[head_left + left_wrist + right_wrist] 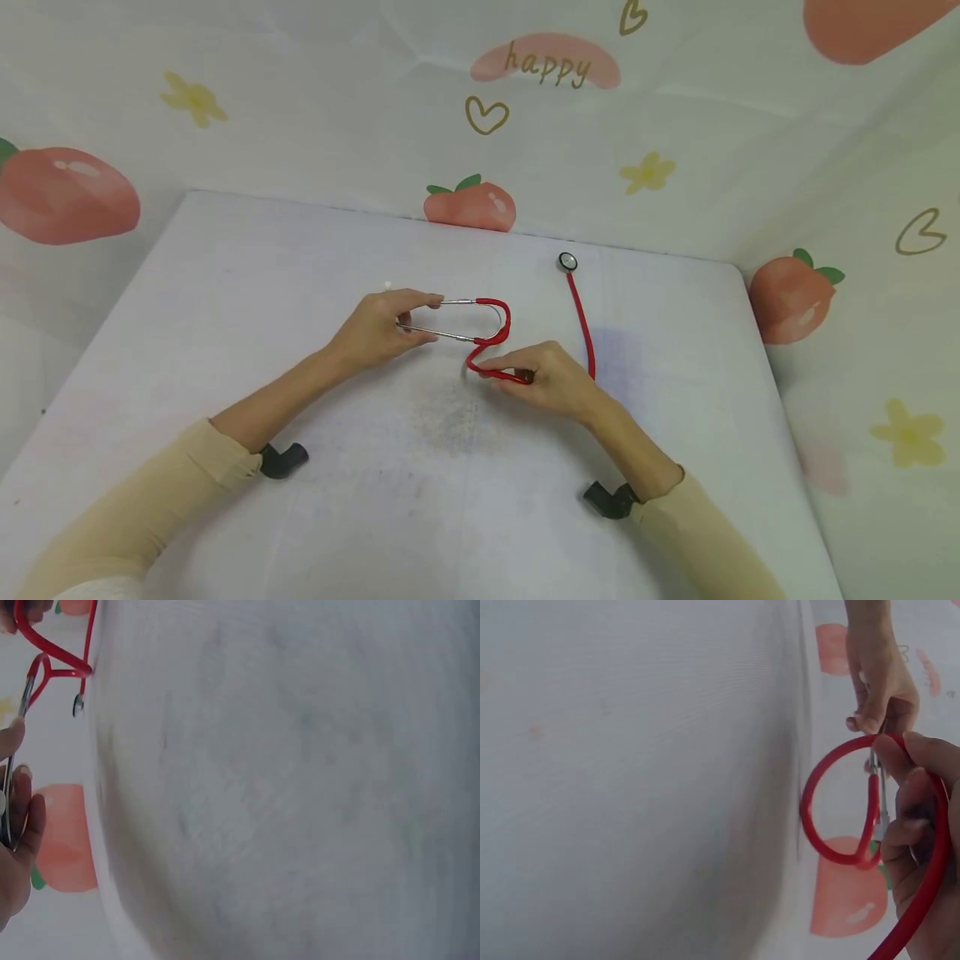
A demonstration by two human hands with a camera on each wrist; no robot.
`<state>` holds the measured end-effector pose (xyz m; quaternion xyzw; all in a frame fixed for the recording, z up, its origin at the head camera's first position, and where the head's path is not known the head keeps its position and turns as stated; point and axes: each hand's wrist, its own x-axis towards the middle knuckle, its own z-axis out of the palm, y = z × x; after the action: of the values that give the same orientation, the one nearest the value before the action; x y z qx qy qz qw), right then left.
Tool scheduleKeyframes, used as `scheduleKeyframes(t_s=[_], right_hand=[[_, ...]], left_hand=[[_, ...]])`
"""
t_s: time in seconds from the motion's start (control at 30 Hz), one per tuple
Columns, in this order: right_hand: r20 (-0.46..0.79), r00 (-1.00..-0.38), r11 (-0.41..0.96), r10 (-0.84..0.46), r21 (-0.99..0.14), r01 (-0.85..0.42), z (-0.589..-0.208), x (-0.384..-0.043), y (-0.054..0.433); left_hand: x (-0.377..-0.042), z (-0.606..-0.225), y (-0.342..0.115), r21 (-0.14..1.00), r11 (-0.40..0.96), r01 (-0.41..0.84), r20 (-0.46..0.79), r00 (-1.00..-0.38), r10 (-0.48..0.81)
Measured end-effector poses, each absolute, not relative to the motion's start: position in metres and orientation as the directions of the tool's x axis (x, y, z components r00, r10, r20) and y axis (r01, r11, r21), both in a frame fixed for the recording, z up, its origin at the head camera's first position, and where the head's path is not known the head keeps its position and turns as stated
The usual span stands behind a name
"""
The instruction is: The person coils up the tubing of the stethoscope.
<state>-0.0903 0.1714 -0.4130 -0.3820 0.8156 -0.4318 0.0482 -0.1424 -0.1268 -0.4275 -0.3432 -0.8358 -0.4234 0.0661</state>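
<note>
A stethoscope with red tubing [582,312] spans both hands over the white table. My left hand [378,327] grips its two metal ear tubes [456,336] near the earpiece end, with thumb and fingers around them. My right hand [551,379] pinches the red tubing, which bends back on itself in front of the fingertips. In the right wrist view the tubing [808,799] makes a round loop ahead of the right hand [922,817]. Beyond the right hand, the tube runs to the round chest piece [567,262] near the table's back edge.
The white table [360,517] meets a backdrop [337,108] printed with peaches, hearts and flowers at the back and right. A black wrist mount [283,460] sits under the left forearm, and another black mount [609,500] under the right.
</note>
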Motion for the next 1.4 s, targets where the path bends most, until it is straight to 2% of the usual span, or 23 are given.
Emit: scheduleKeyframes(t_s=[0.43, 0.63, 1.13, 1.4], right_hand=[[0.286, -0.704, 0.369, -0.650, -0.691, -0.622, -0.397, -0.103, 0.163], [0.266, -0.672, 0.335, -0.691, -0.706, -0.624, -0.391, -0.109, 0.163], [0.197, -0.596, 0.270, -0.779, -0.752, -0.601, -0.379, -0.118, 0.163], [0.315, -0.664, 0.192, -0.678, -0.796, -0.574, -0.384, -0.123, 0.162]], left_hand=[[-0.135, -0.426, -0.114, 0.653, 0.368, 0.662, 0.396, -0.713, 0.579], [-0.133, -0.428, -0.111, 0.642, 0.334, 0.690, 0.418, -0.681, 0.602], [-0.128, -0.429, -0.105, 0.644, 0.296, 0.705, 0.444, -0.659, 0.607], [-0.122, -0.428, -0.101, 0.647, 0.274, 0.711, 0.447, -0.645, 0.619]])
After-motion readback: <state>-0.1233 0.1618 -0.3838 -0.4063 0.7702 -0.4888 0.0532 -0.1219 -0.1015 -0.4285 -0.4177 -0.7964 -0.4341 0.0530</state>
